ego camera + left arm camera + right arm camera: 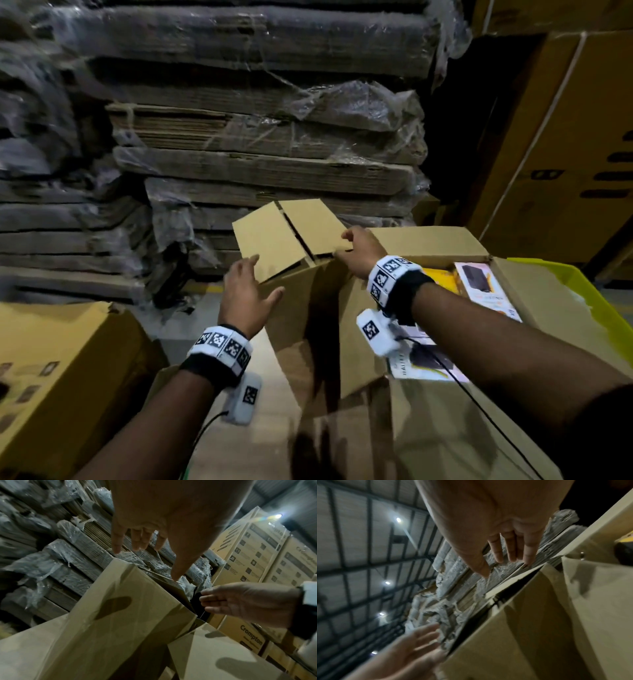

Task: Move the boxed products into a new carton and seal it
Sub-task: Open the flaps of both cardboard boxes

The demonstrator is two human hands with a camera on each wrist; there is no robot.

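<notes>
A plain brown new carton [274, 240] stands on end in the middle, folded nearly flat, its two top flaps raised. My left hand [265, 275] is open with fingers spread against the carton's left face. My right hand [342, 245] reaches over the carton's top right corner, its fingers straight at the flap edge; the right wrist view shows them loose above that edge. Right of it an open carton [428, 238] holds boxed products: a pink and white box [479, 284] with a dark picture, a yellow one [442, 277], and another pale box [424, 363] under my right forearm.
A tall stack of plastic-wrapped flat cartons [257, 137] fills the space straight ahead. A closed brown carton [61, 377] sits at the lower left. Large printed cartons [565, 154] rise at the right, and a yellow-green crate [582, 291] edges the open carton.
</notes>
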